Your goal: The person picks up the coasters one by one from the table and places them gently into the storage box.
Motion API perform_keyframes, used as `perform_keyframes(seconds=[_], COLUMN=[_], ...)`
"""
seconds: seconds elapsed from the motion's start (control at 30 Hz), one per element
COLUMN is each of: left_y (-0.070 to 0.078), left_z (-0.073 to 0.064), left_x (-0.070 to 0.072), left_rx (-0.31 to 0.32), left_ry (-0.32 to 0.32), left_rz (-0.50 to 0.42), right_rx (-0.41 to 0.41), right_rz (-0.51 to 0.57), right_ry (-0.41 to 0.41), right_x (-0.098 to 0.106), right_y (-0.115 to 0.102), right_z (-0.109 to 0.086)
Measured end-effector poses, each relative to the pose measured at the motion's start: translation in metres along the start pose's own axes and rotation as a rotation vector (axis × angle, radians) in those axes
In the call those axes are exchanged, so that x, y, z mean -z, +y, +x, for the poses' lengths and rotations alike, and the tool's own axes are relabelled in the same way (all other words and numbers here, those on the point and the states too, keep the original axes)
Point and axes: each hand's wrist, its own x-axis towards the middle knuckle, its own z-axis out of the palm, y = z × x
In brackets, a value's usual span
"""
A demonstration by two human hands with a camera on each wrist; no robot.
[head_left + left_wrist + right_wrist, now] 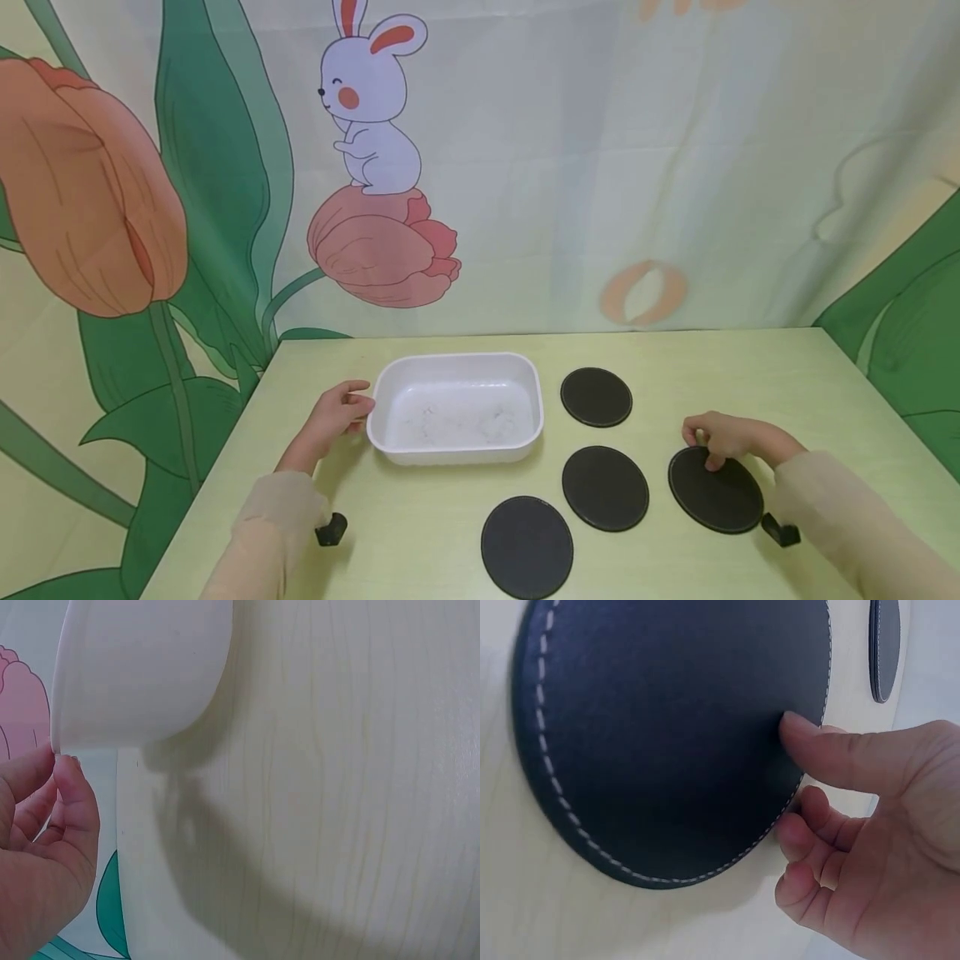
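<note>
A white rectangular plastic basin (pixel 457 457) stands at the back left of the table. My left hand (pixel 339 413) pinches its left rim between thumb and fingertips, as the left wrist view shows at the basin's (pixel 150 675) edge. On the right, my right hand (pixel 727 437) holds a round black coaster (pixel 716 500) by its far edge. Seen from the right wrist, the thumb (pixel 829 754) lies on top of the stitched coaster (pixel 667 750) and the other fingers curl at its edge. The coaster's near side is lifted toward the wrist.
Three more round black coasters lie on the pale wooden table (pixel 420 533): one right of the basin (pixel 596 397), one in front of that (pixel 605 488), another nearest me (pixel 527 547). A printed curtain (pixel 510 167) hangs behind the table.
</note>
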Motion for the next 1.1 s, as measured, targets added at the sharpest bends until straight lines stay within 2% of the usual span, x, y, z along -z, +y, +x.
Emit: perform_keyframes(seconds=[0.5,0.8,1.1], left_y=[0.004,0.003,0.001], left_z=[-0.001,-0.002,-0.001], left_x=[-0.002,-0.002,-0.002], left_rx=[0.023,0.012,0.009], left_ry=[-0.005,-0.009,-0.014], left_rz=[-0.019,-0.023,-0.039], right_rx=[-0.011,-0.098,-0.063], right_rz=[-0.071,-0.113,-0.064], right_ry=[-0.003,0.027,0.069], right_x=[0.003,0.007,0.004], right_y=[-0.004,0.000,0.008], right_z=[-0.001,-0.014,-0.019])
